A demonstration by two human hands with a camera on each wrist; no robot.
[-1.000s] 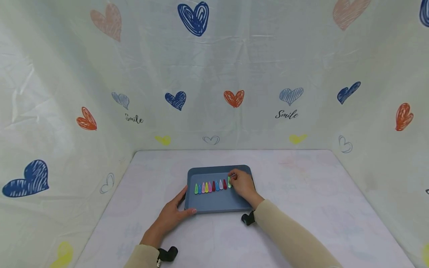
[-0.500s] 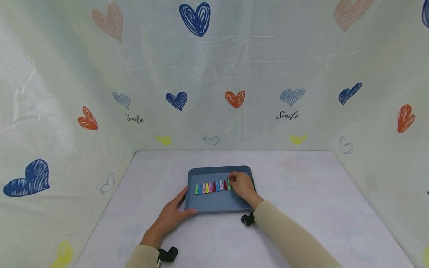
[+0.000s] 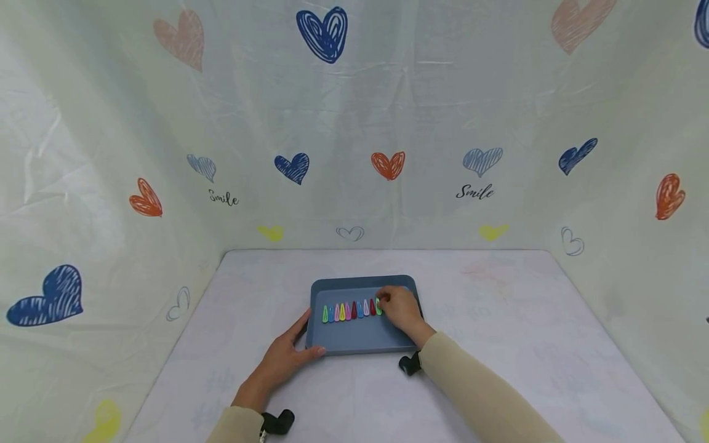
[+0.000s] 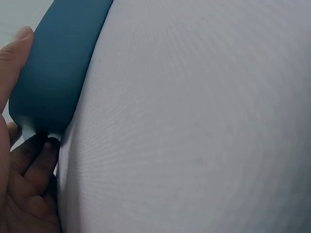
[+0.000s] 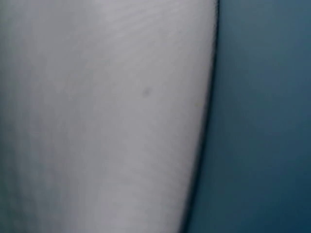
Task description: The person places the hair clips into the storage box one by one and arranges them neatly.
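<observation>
A blue-grey tray (image 3: 354, 339) lies on the table with a row of colourful snap hair clips (image 3: 348, 311) across its middle. My left hand (image 3: 282, 358) holds the tray's near left corner, thumb along the front rim. In the left wrist view the fingers (image 4: 36, 170) of that hand reach the underside of the tray (image 4: 58, 63). At the row's right end, my right hand (image 3: 401, 309) pinches a green hair clip (image 3: 379, 307), partly hidden by the fingers. The right wrist view shows only the tray (image 5: 262, 121) and table, not the hand.
The white table (image 3: 487, 344) extends around the tray on all sides. A pale curtain (image 3: 432, 111) printed with hearts and "Smile" encloses the back and both sides. Black wrist devices (image 3: 410, 363) sit at both sleeve cuffs.
My right hand has shifted slightly nearer, bringing the green clip down more level with the row. The left hand stays on the tray. The head view has tilted a little.
</observation>
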